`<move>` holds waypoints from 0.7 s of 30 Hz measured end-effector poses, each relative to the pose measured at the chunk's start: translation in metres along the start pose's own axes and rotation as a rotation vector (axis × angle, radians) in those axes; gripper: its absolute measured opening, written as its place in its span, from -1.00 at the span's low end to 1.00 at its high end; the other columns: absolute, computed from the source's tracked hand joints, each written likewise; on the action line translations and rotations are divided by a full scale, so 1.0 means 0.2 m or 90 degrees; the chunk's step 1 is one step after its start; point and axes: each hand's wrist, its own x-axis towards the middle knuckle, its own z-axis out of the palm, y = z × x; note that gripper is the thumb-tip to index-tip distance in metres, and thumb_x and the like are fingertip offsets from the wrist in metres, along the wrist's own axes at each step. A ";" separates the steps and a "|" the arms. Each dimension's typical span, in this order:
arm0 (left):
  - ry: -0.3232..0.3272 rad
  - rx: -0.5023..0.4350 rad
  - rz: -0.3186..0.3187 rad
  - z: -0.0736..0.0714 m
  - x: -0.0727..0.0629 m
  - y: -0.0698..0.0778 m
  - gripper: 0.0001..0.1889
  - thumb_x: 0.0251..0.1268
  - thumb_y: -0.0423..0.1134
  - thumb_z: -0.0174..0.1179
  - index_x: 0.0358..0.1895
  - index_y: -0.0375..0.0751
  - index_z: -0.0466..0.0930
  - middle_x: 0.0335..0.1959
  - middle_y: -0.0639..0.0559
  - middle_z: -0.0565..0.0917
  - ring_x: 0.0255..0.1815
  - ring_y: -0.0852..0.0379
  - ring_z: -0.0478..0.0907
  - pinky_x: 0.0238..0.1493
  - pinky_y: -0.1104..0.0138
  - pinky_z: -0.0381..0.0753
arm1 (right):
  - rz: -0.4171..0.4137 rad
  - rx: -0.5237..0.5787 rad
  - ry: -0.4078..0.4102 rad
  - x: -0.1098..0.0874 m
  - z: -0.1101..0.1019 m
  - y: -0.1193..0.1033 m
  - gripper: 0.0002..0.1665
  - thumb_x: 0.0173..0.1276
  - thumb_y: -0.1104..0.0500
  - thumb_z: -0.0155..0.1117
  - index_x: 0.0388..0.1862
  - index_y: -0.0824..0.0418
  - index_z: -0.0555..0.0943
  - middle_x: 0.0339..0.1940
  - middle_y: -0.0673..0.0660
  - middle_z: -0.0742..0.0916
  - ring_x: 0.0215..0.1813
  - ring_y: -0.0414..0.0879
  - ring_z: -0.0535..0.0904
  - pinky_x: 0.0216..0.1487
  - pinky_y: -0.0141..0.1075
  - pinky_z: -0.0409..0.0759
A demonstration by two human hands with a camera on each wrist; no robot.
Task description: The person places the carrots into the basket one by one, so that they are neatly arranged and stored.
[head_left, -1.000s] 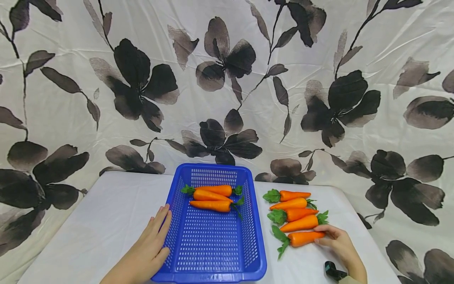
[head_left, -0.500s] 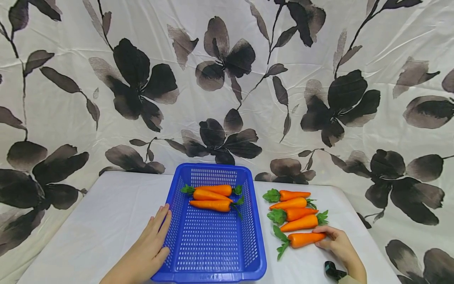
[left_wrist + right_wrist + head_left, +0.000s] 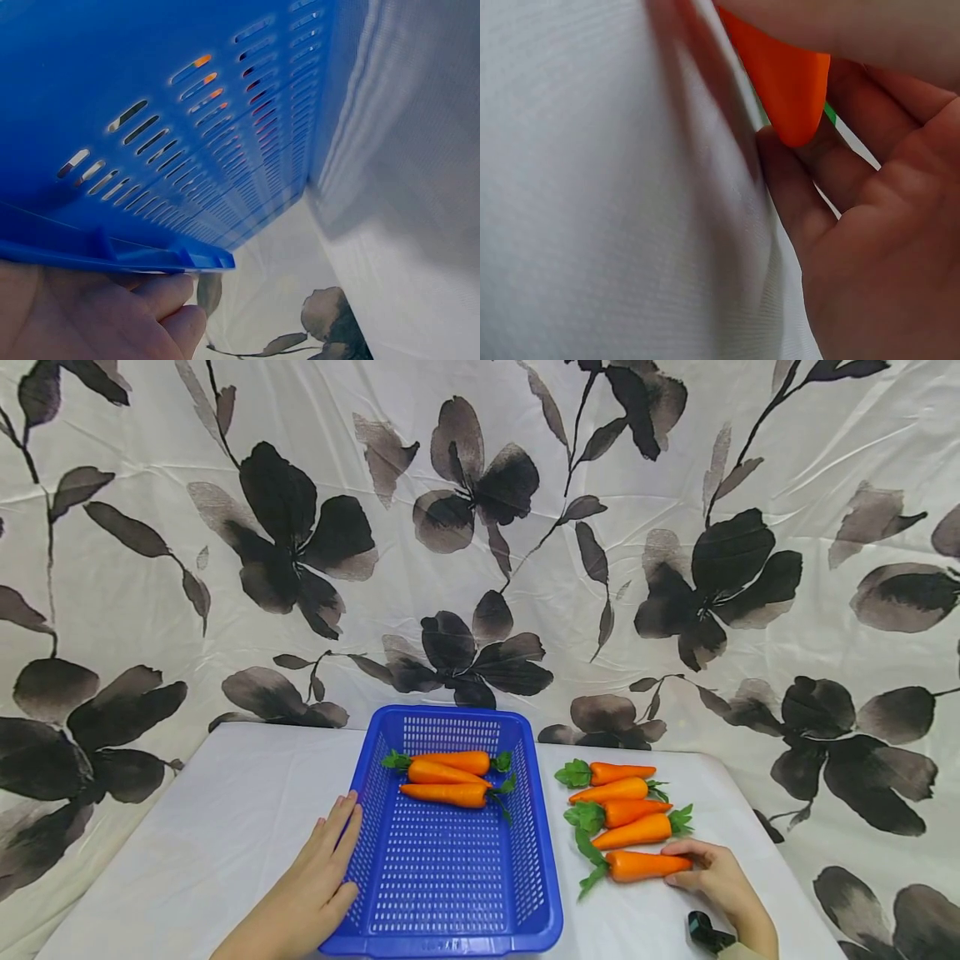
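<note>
A blue plastic basket [image 3: 459,943] with slotted walls stands on the table. Three orange carrots [image 3: 450,794] with green leaves lie across its far half. My left hand [image 3: 315,877] rests along the basket's left rim, fingers straight; in the left wrist view that hand [image 3: 97,315] is right under the rim. To the right of the basket, my right hand [image 3: 716,877] pinches the tapered end of the nearest carrot [image 3: 645,866] between thumb and fingers. In the right wrist view the orange tip [image 3: 791,97] shows between the thumb and fingers, close to the white cloth.
Several more carrots [image 3: 633,832] lie in a column beyond the held one, right of the basket. A white cloth [image 3: 187,843] covers the table. Behind it hangs a floral curtain [image 3: 585,652]. A small black device [image 3: 708,933] sits at my right wrist.
The nearest carrot's leaves have turned and shifted slightly up and left, as the right hand's pinch on its tip moves a little. The left hand and basket have stayed put.
</note>
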 end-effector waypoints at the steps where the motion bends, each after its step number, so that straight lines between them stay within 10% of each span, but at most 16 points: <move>1: -0.001 0.000 -0.002 0.00 0.00 0.00 -0.18 0.20 -0.38 0.08 0.52 -0.52 -0.05 0.62 -0.24 -0.19 0.62 -0.04 -0.39 0.40 0.51 -0.61 | -0.001 0.004 -0.001 0.00 0.00 0.00 -0.55 0.00 0.37 0.52 -0.05 0.35 0.70 -0.04 0.15 0.73 0.00 -0.08 0.56 0.12 -0.23 0.53; 21: 0.003 -0.004 0.002 0.00 0.00 0.00 -0.18 0.19 -0.39 0.08 0.52 -0.53 -0.05 0.62 -0.25 -0.18 0.62 -0.04 -0.39 0.41 0.51 -0.61 | -0.076 0.079 -0.011 -0.03 -0.05 -0.02 -0.48 0.02 0.38 0.53 0.02 0.46 0.66 -0.05 0.13 0.76 -0.05 -0.30 0.61 0.01 -0.48 0.56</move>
